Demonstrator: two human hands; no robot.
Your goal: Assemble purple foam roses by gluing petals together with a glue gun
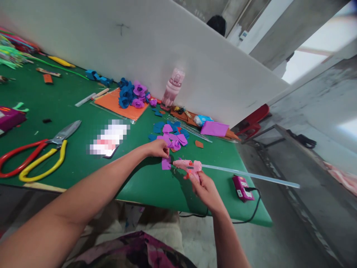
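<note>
My right hand [205,188] grips a pink glue gun [187,166] by its handle, nozzle pointing left. A long clear glue stick [251,175] juts out of its back to the right. The nozzle sits right beside a small purple foam piece [166,163], which my left hand [157,148] pinches at its top edge over the green table [145,182]. Just beyond my left hand lies a loose heap of purple and blue foam petals [170,134].
Large red and yellow-handled scissors [36,154] lie at the left. An orange sheet [119,104] carries finished blue and purple foam roses [132,95]. A pink bottle [173,86] stands by the white partition. A pink power adapter [242,188] with black cable sits near the table's right edge.
</note>
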